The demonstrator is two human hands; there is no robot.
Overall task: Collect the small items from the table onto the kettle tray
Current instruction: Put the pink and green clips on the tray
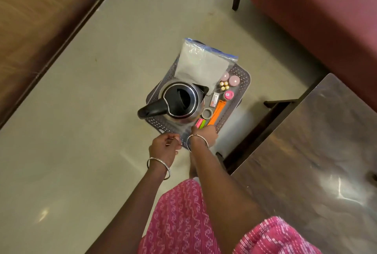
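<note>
A grey perforated tray lies low over the floor, carrying a steel kettle with a black lid and handle. A clear zip bag leans across its far end. Along its right side lie pink-capped jars, several batteries, a white packet, a tape roll, an orange strip and pink and green sticky notes. My right hand reaches down onto the tray's near right corner, touching the sticky notes, its fingers hidden. My left hand is curled beside the near edge.
A dark glossy table fills the right, its legs close to the tray. A maroon sofa stands at the back right. Brown wooden furniture runs along the left. Pale tiled floor surrounds the tray.
</note>
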